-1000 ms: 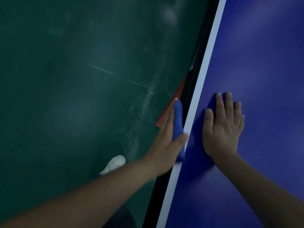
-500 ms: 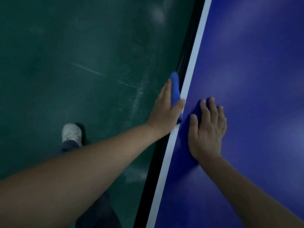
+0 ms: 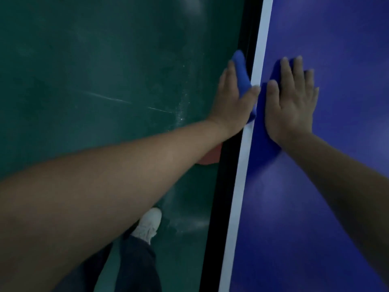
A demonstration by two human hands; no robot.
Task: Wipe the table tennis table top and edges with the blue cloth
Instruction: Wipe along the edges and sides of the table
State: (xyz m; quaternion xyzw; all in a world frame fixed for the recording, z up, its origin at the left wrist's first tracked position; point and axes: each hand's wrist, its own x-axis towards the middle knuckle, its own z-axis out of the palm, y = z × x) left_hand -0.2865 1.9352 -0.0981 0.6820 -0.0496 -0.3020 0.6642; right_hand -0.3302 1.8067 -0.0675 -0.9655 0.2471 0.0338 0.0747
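place: dim indoor sports hall | evidence: blue table tennis table (image 3: 336, 186) with white edge line (image 3: 242, 165) | floor: scuffed green sports flooring (image 3: 105, 60), orange-red patch (image 3: 210, 159)

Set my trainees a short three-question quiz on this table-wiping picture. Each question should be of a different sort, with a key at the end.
1. True or false: the right hand lies flat on the table top, fingers straight.
2. Where does the left hand press the blue cloth? A) against the table's side edge; B) on the middle of the top; C) on the floor.
3. Fill in: the stripe along the table's rim is ____.
Key: 1 true; 2 A; 3 white.
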